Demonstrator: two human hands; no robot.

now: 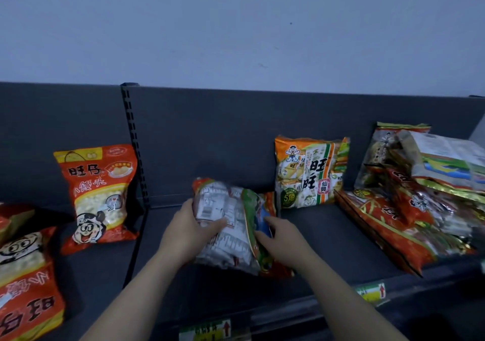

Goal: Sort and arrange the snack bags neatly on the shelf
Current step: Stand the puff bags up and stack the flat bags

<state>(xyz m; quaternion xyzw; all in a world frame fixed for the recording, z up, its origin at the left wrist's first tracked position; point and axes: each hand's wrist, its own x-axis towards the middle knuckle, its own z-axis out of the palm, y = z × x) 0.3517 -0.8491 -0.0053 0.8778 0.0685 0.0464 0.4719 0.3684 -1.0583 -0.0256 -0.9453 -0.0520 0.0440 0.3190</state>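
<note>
In the middle of the dark shelf (pixel 328 238) I hold a snack bag (pixel 225 225) with its white printed back facing me. My left hand (pixel 187 231) grips its left side, thumb across the back. My right hand (pixel 282 238) holds its green and orange right edge. An orange rice-cracker bag (pixel 311 174) stands upright against the back panel to the right. A red bag of small buns (pixel 98 196) stands upright at the left. A messy pile of bags (pixel 420 199) lies at the far right.
Another red bun bag (pixel 25 285) lies flat at the lower left. A slotted upright post (pixel 133 143) divides the back panel. Price labels (pixel 372 292) sit on the shelf's front rail. A pale wall rises behind the shelf.
</note>
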